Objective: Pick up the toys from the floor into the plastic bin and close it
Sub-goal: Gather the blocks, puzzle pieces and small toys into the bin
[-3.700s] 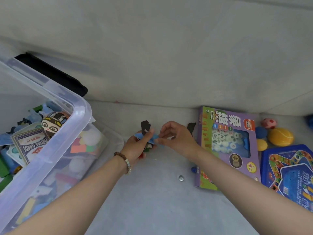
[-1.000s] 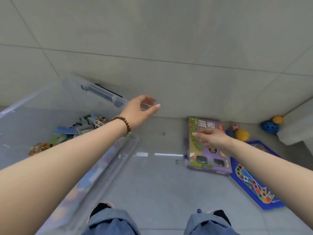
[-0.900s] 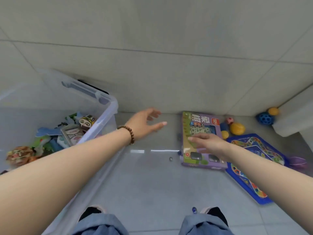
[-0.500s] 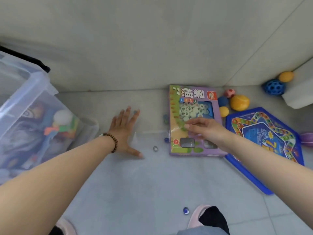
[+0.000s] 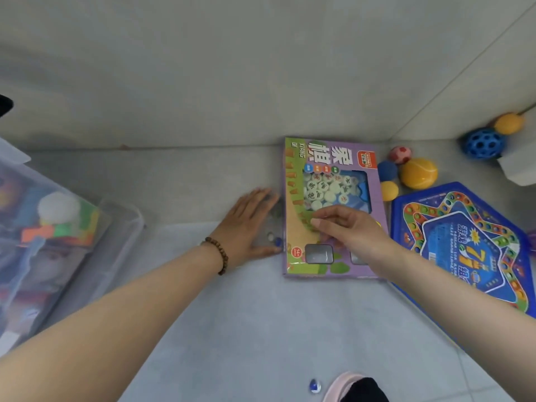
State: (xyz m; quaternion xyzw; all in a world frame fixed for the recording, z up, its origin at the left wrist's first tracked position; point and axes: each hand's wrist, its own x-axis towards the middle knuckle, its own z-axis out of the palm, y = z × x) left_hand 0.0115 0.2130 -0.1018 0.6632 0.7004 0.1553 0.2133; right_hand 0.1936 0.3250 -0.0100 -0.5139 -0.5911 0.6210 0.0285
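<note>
Left hand [image 5: 249, 224] has slid over from mid-floor: now flat and spread, herding marbles [image 5: 274, 241] against the xiangqi box [image 5: 333, 158]. Right hand [image 5: 348, 230] stays resting on the box, fingers loosely bent, gripping nothing. Plastic bin [image 5: 121, 221] well left of the left hand. Marbles likely go next.

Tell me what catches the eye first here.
The purple cardboard chess box lies flat on the grey tiled floor, the right hand resting on it. The left hand lies flat beside it, by small glass marbles. To its right lie a blue hexagonal game board and an orange ball.
</note>
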